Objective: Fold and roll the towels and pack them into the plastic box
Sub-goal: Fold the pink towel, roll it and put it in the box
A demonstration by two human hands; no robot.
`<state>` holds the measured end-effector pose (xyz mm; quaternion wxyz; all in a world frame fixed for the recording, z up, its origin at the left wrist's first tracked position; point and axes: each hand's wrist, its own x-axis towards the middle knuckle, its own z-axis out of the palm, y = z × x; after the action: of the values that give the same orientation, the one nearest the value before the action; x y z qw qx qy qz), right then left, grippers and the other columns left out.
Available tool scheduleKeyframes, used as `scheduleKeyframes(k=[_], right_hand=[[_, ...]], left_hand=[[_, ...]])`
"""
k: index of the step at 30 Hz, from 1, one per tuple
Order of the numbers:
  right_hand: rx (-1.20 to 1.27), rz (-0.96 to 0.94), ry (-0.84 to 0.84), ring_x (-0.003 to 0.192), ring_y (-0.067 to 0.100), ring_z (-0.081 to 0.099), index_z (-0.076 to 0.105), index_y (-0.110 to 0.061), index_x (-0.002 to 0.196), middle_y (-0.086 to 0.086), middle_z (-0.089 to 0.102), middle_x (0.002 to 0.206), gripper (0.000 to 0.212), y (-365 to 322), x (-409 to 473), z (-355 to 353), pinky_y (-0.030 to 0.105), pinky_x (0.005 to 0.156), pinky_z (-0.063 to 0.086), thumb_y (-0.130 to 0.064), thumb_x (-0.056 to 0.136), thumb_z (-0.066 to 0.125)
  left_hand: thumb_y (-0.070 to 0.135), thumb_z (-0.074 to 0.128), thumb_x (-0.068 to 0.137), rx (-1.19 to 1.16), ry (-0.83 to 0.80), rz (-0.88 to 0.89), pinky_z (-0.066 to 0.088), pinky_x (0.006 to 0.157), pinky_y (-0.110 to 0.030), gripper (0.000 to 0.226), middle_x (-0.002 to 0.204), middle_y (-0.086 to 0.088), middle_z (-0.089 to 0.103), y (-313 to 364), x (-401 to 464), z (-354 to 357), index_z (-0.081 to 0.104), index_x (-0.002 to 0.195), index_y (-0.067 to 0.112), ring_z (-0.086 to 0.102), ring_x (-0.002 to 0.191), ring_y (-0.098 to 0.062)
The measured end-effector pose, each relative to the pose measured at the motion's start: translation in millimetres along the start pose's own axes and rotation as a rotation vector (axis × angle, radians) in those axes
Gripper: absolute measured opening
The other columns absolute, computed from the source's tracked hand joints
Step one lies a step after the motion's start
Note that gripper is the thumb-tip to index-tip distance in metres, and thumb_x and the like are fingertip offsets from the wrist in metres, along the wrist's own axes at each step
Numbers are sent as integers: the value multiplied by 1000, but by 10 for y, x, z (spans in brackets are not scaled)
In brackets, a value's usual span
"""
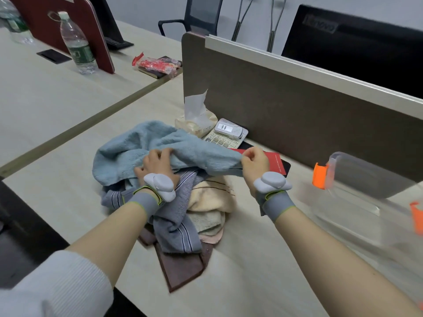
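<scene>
A light blue towel [128,152] lies bunched on top of a pile in the middle of the desk. My left hand [158,165] grips its edge near the middle. My right hand [255,162] pinches the same edge further right, pulling it taut between the two hands. Under it lie a grey striped towel [176,223], a cream towel [212,197] and a dark brown towel [180,266]. The clear plastic box [352,202] with orange clips stands at the right, its lid raised against the partition.
A tissue pack [196,124], a calculator [225,136] and a red-and-black booklet [278,164] sit behind the pile by the brown partition [297,115]. A water bottle [77,44] and red packets [158,64] are on the far desk. The desk edge runs at lower left.
</scene>
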<state>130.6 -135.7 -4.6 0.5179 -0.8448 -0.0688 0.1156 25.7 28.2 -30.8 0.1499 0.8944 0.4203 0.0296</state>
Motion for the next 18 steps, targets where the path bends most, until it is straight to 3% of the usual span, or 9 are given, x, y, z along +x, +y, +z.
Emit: scheduleKeyframes(k=[2, 5, 7, 9, 12, 14, 16, 18], right_hand=[[-7, -28, 17, 63, 17, 40, 47, -18, 78, -2, 45, 69, 23, -93, -18, -117, 13, 44, 33, 1, 89, 38], [-67, -66, 14, 74, 21, 43, 48, -17, 89, 1, 50, 78, 22, -185, -58, -251, 19, 47, 29, -1, 90, 34], [-69, -51, -11, 79, 22, 44, 49, -19, 89, 3, 52, 86, 21, -197, -66, -304, 22, 51, 29, -4, 91, 34], [-78, -20, -59, 78, 22, 44, 50, -18, 83, 2, 51, 80, 17, -211, -86, -299, 24, 52, 32, -7, 90, 38], [26, 19, -159, 79, 22, 47, 47, -20, 67, 1, 48, 72, 25, -229, -113, -244, 26, 58, 46, 1, 81, 45], [-28, -25, -215, 77, 21, 46, 51, -19, 71, 3, 50, 73, 27, -236, -142, -214, 24, 60, 41, 7, 76, 46], [-76, -85, -226, 77, 20, 47, 53, -18, 80, 5, 53, 80, 28, -227, -161, -203, 24, 62, 38, 9, 76, 45], [-77, -113, -176, 76, 18, 49, 54, -20, 80, 3, 56, 83, 29, -205, -165, -237, 22, 60, 40, 7, 77, 46]], left_hand=[[23, 56, 88, 114, -11, -21, 34, 97, -41, 36, 129, -6, 47, -18, 40, -43, 51, 123, 30, 41, 124, -27], [20, 49, 91, 234, -4, -30, 35, 96, -39, 26, 123, -8, 50, -58, 60, -129, 64, 111, 28, 42, 122, -27], [19, 48, 92, 146, 59, -7, 36, 97, -40, 25, 123, -10, 49, -69, 48, -164, 65, 109, 22, 44, 121, -28], [19, 53, 90, -38, 78, 8, 36, 98, -40, 25, 130, -10, 45, -36, 21, -173, 62, 113, 17, 44, 122, -29], [19, 63, 80, -199, -32, 125, 37, 104, -44, 53, 141, -5, 37, 121, -86, -192, 48, 130, 25, 43, 128, -28], [26, 66, 79, -103, -142, 208, 33, 106, -49, 66, 142, -2, 39, 263, -150, -194, 37, 138, 33, 42, 130, -28], [32, 60, 84, 27, -217, 210, 30, 108, -51, 49, 128, -1, 53, 347, -161, -204, 45, 131, 33, 49, 122, -28], [29, 51, 90, 63, -276, 167, 32, 107, -49, 18, 106, -3, 64, 366, -159, -226, 63, 103, 26, 57, 109, -29]])
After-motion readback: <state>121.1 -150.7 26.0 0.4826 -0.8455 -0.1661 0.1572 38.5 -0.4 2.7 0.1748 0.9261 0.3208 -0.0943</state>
